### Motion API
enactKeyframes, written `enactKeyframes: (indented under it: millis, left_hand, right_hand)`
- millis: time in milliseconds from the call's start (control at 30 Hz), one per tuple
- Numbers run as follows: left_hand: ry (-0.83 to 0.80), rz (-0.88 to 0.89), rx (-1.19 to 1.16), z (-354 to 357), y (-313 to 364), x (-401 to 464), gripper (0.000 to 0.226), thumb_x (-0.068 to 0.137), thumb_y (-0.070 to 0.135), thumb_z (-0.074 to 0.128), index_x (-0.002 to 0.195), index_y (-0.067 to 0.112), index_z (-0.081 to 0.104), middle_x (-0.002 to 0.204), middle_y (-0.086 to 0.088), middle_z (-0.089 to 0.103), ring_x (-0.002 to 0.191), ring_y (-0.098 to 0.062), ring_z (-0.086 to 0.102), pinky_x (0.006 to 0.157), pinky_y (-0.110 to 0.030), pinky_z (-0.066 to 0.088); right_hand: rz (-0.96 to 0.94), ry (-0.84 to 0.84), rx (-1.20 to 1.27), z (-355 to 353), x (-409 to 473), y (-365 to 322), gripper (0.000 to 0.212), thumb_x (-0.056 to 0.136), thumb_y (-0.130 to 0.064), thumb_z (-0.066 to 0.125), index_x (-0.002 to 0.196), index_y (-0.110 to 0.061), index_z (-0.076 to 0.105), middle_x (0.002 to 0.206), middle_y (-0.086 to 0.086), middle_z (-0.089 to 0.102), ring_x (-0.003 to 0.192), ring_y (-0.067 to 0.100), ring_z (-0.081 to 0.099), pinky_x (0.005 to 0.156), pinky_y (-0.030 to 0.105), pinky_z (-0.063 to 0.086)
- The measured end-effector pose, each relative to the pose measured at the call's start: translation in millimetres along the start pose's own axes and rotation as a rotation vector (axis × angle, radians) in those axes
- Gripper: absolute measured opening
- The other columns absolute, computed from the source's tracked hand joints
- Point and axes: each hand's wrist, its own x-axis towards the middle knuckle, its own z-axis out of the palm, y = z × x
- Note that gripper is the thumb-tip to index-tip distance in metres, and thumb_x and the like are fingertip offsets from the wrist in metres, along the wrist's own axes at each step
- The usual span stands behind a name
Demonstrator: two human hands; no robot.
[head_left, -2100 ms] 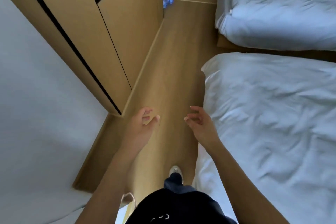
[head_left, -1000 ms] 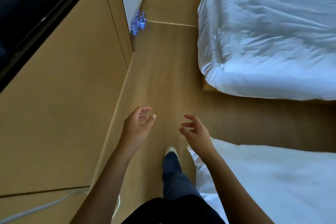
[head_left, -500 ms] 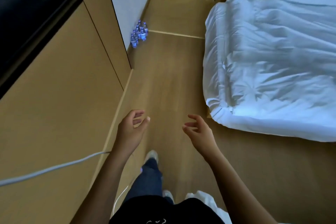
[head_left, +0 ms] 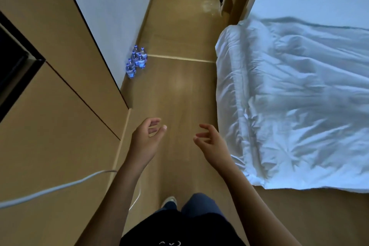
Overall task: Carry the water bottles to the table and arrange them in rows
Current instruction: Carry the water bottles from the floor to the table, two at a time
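Head view: water bottles (head_left: pixel 136 61) stand clustered on the floor (head_left: pixel 179 96) against the white wall (head_left: pixel 111 10), well ahead of both hands, left of the bed (head_left: pixel 299 96). Left hand (head_left: pixel 145 140) & right hand (head_left: pixel 211 146) are held out in front, fingers loosely curled and apart, holding nothing. Step in hand, prob: the approach to the bottles. To do it well: get close to the bottles, crouch, grip one bottle per hand round the body, keep clear of the cable (head_left: pixel 50 187) by the cabinet (head_left: pixel 60 126), no tabletop in view yet
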Motion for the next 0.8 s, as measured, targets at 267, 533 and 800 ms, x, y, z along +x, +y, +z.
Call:
enactKeyframes:
  millis: [267,533,800]
  left_hand:
    - [-0.050,-0.042,0.016,35,36,136,0.022,0.093,0.025,0.064,0.115,0.023,0.061,0.121,0.006,0.061,0.110,-0.012,0.059,0.075,-0.015,0.044]
    - [0.026,-0.068,0.001,89,93,290,0.023,0.094,0.028,0.063,0.117,0.025,0.060,0.118,0.009,0.060,0.108,-0.007,0.058,0.075,-0.017,0.045]
    - [0.066,-0.074,-0.031,126,129,417,0.018,0.093,0.027,0.065,0.109,0.032,0.058,0.112,0.015,0.059,0.102,-0.001,0.057,0.073,-0.013,0.042]
  right_hand:
    - [0.038,-0.014,0.028,-22,143,-26,0.045,0.094,-0.028,0.065,0.136,-0.025,0.049,0.105,-0.011,0.061,0.088,0.000,0.063,0.060,0.003,0.045]
    - [0.000,-0.084,-0.027,-74,323,-67,0.047,0.094,-0.034,0.063,0.138,-0.029,0.047,0.106,-0.014,0.060,0.090,0.001,0.062,0.055,0.005,0.045]
    - [-0.054,-0.117,-0.079,-108,468,-110,0.045,0.094,-0.033,0.065,0.136,-0.029,0.048,0.102,-0.016,0.060,0.087,0.000,0.062,0.055,0.003,0.044]
